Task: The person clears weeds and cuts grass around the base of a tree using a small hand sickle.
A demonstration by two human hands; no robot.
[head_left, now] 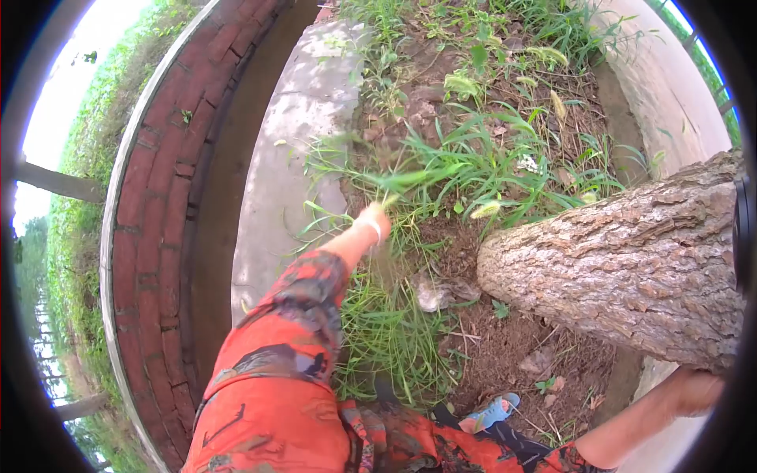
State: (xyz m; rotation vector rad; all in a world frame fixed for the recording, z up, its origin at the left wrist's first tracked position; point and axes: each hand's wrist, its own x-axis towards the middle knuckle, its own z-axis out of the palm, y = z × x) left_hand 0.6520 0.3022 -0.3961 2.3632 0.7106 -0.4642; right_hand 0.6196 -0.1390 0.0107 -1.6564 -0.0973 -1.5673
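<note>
My left hand [374, 218], with a pale band at the wrist, reaches forward over the weeds. Its fingers are closed around a tuft of green grass [414, 178], whose blades are smeared by motion. Rooted grass [493, 150] with bristly seed heads grows just beyond. Below my left forearm lies a pile of long grass [398, 347]. At the right edge, my right hand [698, 392] is against the underside of a thick tree trunk [615, 260]. Its fingers are hidden there, so their pose does not show.
Bare soil [505, 347] surrounds the trunk's base, with crumpled clear plastic [432, 293] on it. A concrete slab [276, 165] borders the bed at left, beside a red brick wall [150, 260]. A pale concrete edge [654, 71] runs along the right. My blue shoe [497, 411] stands below.
</note>
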